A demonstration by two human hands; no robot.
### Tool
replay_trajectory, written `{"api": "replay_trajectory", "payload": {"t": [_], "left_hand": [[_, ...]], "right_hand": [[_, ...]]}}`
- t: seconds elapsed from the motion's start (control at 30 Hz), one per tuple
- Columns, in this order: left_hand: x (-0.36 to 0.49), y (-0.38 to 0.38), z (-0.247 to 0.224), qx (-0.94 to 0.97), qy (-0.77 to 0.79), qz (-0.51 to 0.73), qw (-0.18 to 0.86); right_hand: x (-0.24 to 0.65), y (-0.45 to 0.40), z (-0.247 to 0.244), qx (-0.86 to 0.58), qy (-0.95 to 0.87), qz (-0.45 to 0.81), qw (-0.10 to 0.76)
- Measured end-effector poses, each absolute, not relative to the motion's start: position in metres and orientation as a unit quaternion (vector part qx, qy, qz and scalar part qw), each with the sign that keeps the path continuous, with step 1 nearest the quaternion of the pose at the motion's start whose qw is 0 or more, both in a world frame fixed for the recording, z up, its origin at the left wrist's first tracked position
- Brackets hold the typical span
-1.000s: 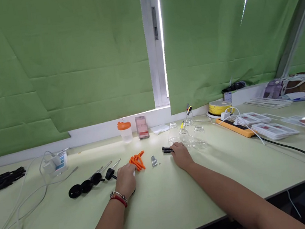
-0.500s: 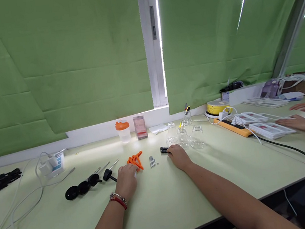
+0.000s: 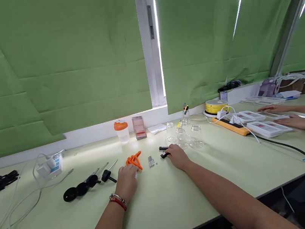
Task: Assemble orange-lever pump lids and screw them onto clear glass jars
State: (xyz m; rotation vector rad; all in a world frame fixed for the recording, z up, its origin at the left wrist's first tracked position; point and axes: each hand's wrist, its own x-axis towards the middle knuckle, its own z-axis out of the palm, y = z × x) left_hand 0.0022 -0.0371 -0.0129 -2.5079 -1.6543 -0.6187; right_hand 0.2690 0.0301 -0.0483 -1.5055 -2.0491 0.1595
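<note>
I see a pale green table [image 3: 161, 212] below green blinds [image 3: 75, 57]. Two small black pieces [image 3: 163, 155], dark and elongated, are near the table's middle, right of some slim metal pieces [image 3: 151, 161]. The right hand [image 3: 178, 157] reaches palm down, fingertips at the nearer one; I can't tell whether they pinch it. The left hand [image 3: 126, 180] curls beside bright orange pieces [image 3: 134, 160], its grip hidden from me.
</note>
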Motion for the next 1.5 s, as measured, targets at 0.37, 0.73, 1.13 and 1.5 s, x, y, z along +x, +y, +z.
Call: {"api": "replay_trajectory", "payload": {"t": [0.37, 0.73, 1.13, 1.5], "left_hand": [[0.003, -0.038, -0.012, -0.829, -0.511, -0.225, 0.024], [0.042, -0.058, -0.017, -0.846, -0.425, -0.296, -0.128], [0.040, -0.057, -0.012, -0.730, -0.497, -0.351, -0.311], [0.040, -0.056, -0.014, -0.733, -0.483, -0.324, -0.354]], "right_hand": [[0.278, 0.015, -0.041, -0.506, -0.793, 0.165, 0.296], [0.229, -0.022, -0.040, -0.379, -0.809, 0.308, 0.327], [0.254, 0.022, -0.044, -0.535, -0.775, 0.037, 0.335], [0.262, 0.036, -0.051, -0.554, -0.788, 0.027, 0.269]]}}
